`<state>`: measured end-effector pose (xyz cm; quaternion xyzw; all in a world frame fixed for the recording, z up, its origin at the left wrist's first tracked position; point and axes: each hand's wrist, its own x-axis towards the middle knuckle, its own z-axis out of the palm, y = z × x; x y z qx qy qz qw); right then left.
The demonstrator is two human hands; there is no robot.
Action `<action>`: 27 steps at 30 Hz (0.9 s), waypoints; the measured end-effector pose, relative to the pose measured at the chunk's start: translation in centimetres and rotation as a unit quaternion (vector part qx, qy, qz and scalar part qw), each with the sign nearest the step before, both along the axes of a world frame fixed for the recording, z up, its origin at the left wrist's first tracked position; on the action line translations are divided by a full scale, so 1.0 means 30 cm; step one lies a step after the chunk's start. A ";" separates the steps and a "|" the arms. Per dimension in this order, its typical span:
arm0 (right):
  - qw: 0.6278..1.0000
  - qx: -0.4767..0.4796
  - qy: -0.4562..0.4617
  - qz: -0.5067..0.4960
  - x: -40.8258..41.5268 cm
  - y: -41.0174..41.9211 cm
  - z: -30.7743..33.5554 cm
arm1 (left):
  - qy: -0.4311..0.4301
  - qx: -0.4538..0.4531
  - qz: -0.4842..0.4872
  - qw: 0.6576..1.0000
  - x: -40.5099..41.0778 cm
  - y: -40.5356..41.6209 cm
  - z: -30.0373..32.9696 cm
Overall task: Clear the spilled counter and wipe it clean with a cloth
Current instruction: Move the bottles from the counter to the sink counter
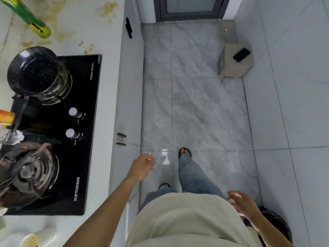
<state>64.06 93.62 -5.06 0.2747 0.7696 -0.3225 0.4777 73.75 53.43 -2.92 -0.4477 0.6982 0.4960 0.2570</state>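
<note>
**Caller:** While the person stands on the floor beside the table (106,107), both hands are off it. The left hand (141,166) hangs just past the table's front edge with fingers loosely curled, holding nothing. The right hand (243,205) is out by the hip on the far side, fingers relaxed and spread, also holding nothing.

**Analyst:** And the mess?

**Caller:** Yellowish spill (58,20) stains the table's far end, beyond the black stove (71,122), around a green-and-yellow bottle (28,16). A dark pot (33,73) and a kettle (30,172) sit on the burners.

**Analyst:** So the spill lies ahead and to the left, well apart from both hands. I'd judge the left hand nearer, being on the table side.

**Caller:** Agreed. I can't pick out a cloth for certain, so wiping looks not yet begun.
</note>
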 end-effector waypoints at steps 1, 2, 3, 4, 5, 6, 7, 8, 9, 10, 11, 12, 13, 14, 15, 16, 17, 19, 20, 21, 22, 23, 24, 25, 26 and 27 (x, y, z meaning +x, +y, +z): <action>1.000 0.000 0.004 0.000 -0.080 -0.031 -0.012 | -0.016 -0.011 -0.020 1.000 -0.031 -0.011 -0.006; 1.000 -0.001 0.010 0.005 -0.160 -0.058 -0.019 | -0.035 -0.023 -0.045 0.998 -0.055 -0.021 -0.010; 1.000 -0.007 0.013 0.007 -0.236 -0.094 -0.020 | -0.053 -0.035 -0.065 0.996 -0.073 -0.030 -0.011; 1.000 -0.017 0.016 0.009 -0.314 -0.136 -0.016 | -0.069 -0.046 -0.080 0.993 -0.087 -0.042 -0.011; 0.999 -0.030 0.022 0.016 -0.391 -0.185 -0.014 | -0.082 -0.051 -0.087 0.991 -0.098 -0.053 -0.014; 0.998 -0.044 0.034 0.030 -0.469 -0.238 -0.009 | -0.095 -0.053 -0.095 0.989 -0.109 -0.067 -0.018; 0.996 -0.049 0.052 0.052 -0.546 -0.296 0.002 | -0.105 -0.057 -0.102 0.988 -0.122 -0.082 -0.024; 0.994 -0.048 0.067 0.075 -0.619 -0.358 0.018 | -0.117 -0.059 -0.107 0.986 -0.137 -0.099 -0.025; 0.991 -0.052 0.081 0.088 -0.686 -0.425 0.040 | -0.131 -0.058 -0.106 0.984 -0.146 -0.113 -0.027; 0.989 -0.061 0.090 0.099 -0.746 -0.491 0.057 | -0.143 -0.057 -0.098 0.983 -0.153 -0.125 -0.030; 0.986 -0.075 0.096 0.115 -0.806 -0.553 0.070 | -0.154 -0.053 -0.091 0.982 -0.162 -0.138 -0.035; 0.983 -0.087 0.100 0.128 -0.866 -0.615 0.084 | -0.164 -0.046 -0.087 0.982 -0.171 -0.154 -0.038; 0.980 -0.097 0.104 0.138 -0.925 -0.674 0.095 | -0.172 -0.039 -0.086 0.981 -0.183 -0.173 -0.043; 0.978 -0.106 0.109 0.143 -0.981 -0.733 0.104 | -0.180 -0.035 -0.090 0.979 -0.198 -0.196 -0.051; 0.975 -0.114 0.114 0.150 -1.030 -0.787 0.109 | -0.185 -0.032 -0.099 0.977 -0.214 -0.219 -0.062; 0.972 -0.121 0.118 0.163 -1.074 -0.837 0.113 | -0.190 -0.032 -0.111 0.975 -0.231 -0.242 -0.071; 0.969 -0.126 0.120 0.177 -1.114 -0.887 0.115 | -0.191 -0.036 -0.124 0.973 -0.252 -0.271 -0.084; 0.967 -0.124 0.121 0.188 -1.187 -0.968 0.116 | -0.189 -0.042 -0.143 0.971 -0.317 -0.344 -0.093; 0.967 -0.119 0.117 0.192 -1.215 -0.998 0.119 | -0.190 -0.044 -0.137 0.971 -0.362 -0.379 -0.091; 0.967 -0.115 0.112 0.197 -1.239 -1.023 0.118 | -0.193 -0.041 -0.125 0.972 -0.415 -0.412 -0.087; 0.967 -0.110 0.108 0.201 -1.259 -1.043 0.113 | -0.193 -0.041 -0.116 0.973 -0.472 -0.445 -0.084; 0.968 -0.102 0.105 0.204 -1.280 -1.059 0.108 | -0.188 -0.042 -0.115 0.975 -0.533 -0.483 -0.077; 0.969 -0.092 0.103 0.205 -1.302 -1.072 0.102 | -0.185 -0.052 -0.104 0.976 -0.601 -0.524 -0.066; 0.970 -0.081 0.100 0.205 -1.321 -1.079 0.094 | -0.186 -0.051 -0.085 0.978 -0.670 -0.566 -0.056; 0.972 -0.070 0.096 0.204 -1.336 -1.078 0.086 | -0.180 -0.041 -0.056 0.981 -0.734 -0.605 -0.049; 0.973 -0.060 0.091 0.204 -1.350 -1.075 0.078 | -0.161 -0.034 -0.028 0.986 -0.797 -0.643 -0.043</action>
